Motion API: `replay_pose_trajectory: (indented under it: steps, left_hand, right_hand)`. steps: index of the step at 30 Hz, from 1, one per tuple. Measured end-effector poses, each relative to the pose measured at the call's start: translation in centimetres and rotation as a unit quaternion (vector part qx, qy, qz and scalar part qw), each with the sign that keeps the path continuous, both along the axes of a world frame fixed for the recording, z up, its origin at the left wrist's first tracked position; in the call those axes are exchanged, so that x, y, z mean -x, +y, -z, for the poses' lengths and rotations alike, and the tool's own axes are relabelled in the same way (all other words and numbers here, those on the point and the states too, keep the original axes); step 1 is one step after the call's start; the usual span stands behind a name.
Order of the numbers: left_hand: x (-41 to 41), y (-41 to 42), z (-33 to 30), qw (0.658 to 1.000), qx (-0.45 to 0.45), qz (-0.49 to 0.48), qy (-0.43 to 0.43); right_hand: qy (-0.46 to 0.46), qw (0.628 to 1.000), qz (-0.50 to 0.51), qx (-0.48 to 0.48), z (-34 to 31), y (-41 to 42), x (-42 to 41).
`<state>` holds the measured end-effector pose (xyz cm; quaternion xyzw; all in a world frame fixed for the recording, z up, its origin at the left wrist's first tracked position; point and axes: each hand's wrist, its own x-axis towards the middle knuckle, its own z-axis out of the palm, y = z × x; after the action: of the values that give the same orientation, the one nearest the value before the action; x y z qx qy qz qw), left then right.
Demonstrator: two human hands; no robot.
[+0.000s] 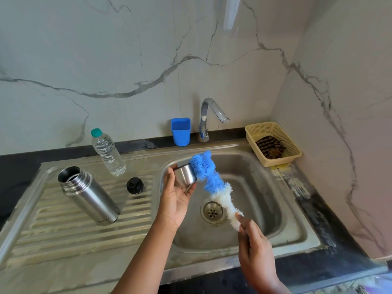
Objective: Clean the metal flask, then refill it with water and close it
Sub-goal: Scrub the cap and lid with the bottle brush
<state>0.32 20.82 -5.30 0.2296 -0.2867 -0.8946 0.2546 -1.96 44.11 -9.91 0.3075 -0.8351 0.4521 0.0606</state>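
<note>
The open metal flask (pixel 88 194) stands uncapped on the ribbed draining board (pixel 63 221). Its black stopper (pixel 135 185) lies beside it. Over the sink basin (pixel 254 187), my left hand (pixel 176 196) holds the flask's small steel cup lid (pixel 186 174) on its side. My right hand (pixel 252 245) grips the handle end of a blue and white bottle brush (pixel 212 181). The brush's blue tip lies against the cup's open mouth.
A clear plastic water bottle (pixel 108 152) with a green cap stands behind the flask. A blue plastic cup (pixel 181 131) and the tap (pixel 209 117) sit at the sink's back edge. A beige basket (pixel 273 143) holding a striped cloth is at the right corner.
</note>
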Motion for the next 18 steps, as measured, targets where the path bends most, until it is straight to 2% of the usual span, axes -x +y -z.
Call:
replay_pose_trajectory:
  steps: [5, 9, 13, 18]
  left_hand:
    - [0.0, -0.1, 0.5, 1.0, -0.005, -0.022, -0.001]
    - [0.0, 0.4, 0.1, 1.0, -0.013, -0.026, -0.005]
    - [-0.3, 0.2, -0.1, 1.0, 0.01, -0.02, 0.005]
    - [-0.3, -0.2, -0.7, 0.999, -0.02, -0.037, 0.032]
  right_hand:
    - [0.05, 0.997, -0.051, -0.037, -0.8, 0.0, -0.7]
    - [0.011, 0.999, -0.005, -0.03, -0.1, -0.2, -0.7]
    - [0.045, 0.997, -0.054, -0.043, -0.3, 0.2, -1.3]
    - [0.009, 1.0, -0.008, -0.023, 1.1, 0.2, -1.4]
